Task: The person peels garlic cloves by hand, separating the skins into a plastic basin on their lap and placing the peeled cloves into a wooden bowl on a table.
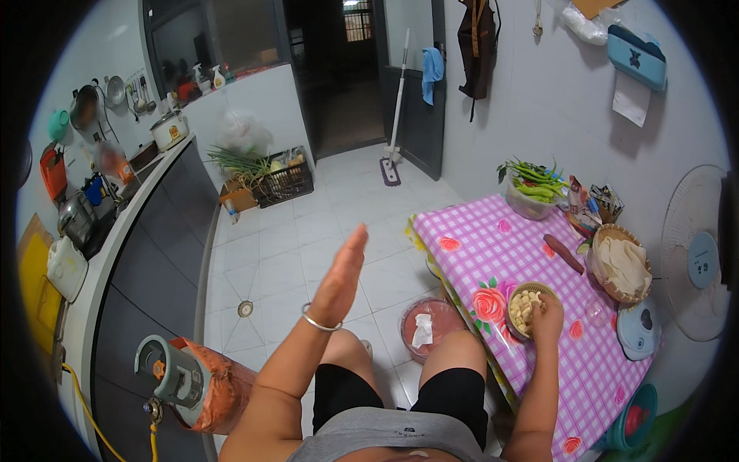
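Observation:
My left hand (344,277), with a silver bangle at the wrist, is raised in mid-air over the floor. It is seen edge-on, its fingers stretched out flat and holding nothing. At the table, my right hand (547,315) reaches over the right rim of a small woven bowl (513,326). Pale pieces that look like peeled garlic cloves (523,306) fill this bowl. The right fingers curl down among the pieces, and their tips are hidden. Under the bowl spreads a pink checked tablecloth with printed roses (469,266).
On the table are a tub of green peppers (533,185), a reddish-brown long object (563,255), a basket of pale sheets (620,258) and a blue-white lid (638,331). A reddish basin (433,327) stands by my knees. A gas cylinder (181,377) is at left, a fan (697,254) at right.

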### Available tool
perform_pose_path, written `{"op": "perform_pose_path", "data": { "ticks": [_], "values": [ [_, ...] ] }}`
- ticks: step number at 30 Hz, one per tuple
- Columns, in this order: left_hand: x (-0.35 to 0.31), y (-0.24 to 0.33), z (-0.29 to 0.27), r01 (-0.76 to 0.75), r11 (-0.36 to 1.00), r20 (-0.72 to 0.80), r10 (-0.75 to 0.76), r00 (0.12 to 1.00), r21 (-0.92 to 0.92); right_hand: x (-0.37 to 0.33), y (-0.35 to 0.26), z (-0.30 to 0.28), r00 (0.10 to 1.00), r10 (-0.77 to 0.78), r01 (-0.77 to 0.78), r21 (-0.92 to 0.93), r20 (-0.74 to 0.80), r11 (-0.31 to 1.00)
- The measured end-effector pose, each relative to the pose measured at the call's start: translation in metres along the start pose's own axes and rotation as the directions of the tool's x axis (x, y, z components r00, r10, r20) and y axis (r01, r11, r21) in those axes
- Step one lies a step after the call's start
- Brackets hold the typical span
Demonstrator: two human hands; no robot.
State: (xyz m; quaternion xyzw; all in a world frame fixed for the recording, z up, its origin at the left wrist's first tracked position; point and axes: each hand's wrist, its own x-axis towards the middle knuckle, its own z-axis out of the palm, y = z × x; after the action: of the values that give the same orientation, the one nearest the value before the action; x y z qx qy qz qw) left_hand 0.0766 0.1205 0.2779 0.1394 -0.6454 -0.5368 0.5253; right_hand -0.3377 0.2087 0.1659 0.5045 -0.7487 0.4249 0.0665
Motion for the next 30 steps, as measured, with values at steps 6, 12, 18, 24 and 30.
{"op": "perform_pose_path", "data": {
  "ticks": [6,12,18,24,30],
  "values": [
    [0.015,0.120,0.053,-0.440,0.848,-0.046,0.448,0.893,-0.296,0.004,-0.009,-0.017,0.996,0.011,0.001,0.122,-0.091,0.992],
    [-0.020,0.206,0.083,-0.673,0.628,0.127,0.761,0.636,-0.392,-0.002,-0.017,-0.010,0.994,-0.043,0.064,0.230,-0.096,0.971],
    [-0.049,0.233,0.096,-0.642,0.724,0.309,0.688,0.656,-0.251,-0.016,-0.038,-0.015,0.992,-0.117,0.127,0.247,-0.057,0.961],
    [-0.056,0.237,0.098,-0.623,0.761,0.333,0.643,0.690,-0.180,-0.019,-0.017,-0.019,0.996,-0.081,0.090,0.248,-0.047,0.965],
    [-0.059,0.243,0.105,-0.597,0.794,0.341,0.595,0.728,-0.113,-0.022,-0.019,-0.014,0.999,-0.051,0.050,0.237,0.002,0.970]
  ]
}}
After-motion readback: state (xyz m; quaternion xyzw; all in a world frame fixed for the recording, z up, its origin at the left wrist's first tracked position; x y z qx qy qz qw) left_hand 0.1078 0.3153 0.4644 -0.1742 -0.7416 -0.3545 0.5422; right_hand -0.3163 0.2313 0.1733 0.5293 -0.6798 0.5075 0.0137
